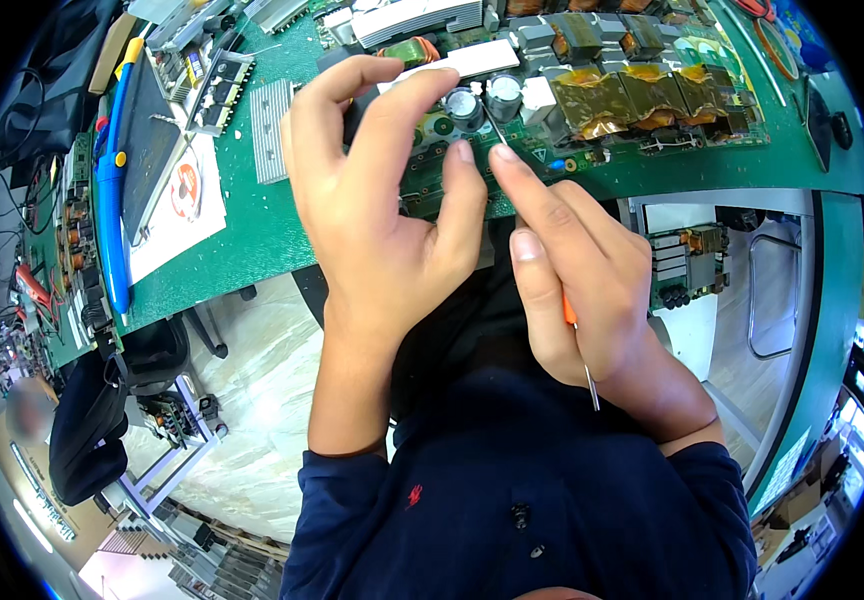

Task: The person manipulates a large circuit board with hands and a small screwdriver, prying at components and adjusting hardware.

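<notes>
A green circuit board lies along the bench's near edge, carrying two round capacitors, the left capacitor and the right capacitor. My left hand arches over the board's left part, fingers curved and thumb apart. Its index fingertip is by a white bar; I cannot tell whether it touches. My right hand is closed round a slim metal tool with an orange grip. The tool's thin tip reaches beside the right capacitor, while its metal shaft sticks out behind my palm. Yellow-taped transformers stand to the right.
On the green bench, a ribbed metal heatsink lies left of my hand. Farther left are a blue tool with yellow parts and a white sheet. Another board sits below the bench at right. A person is at far left.
</notes>
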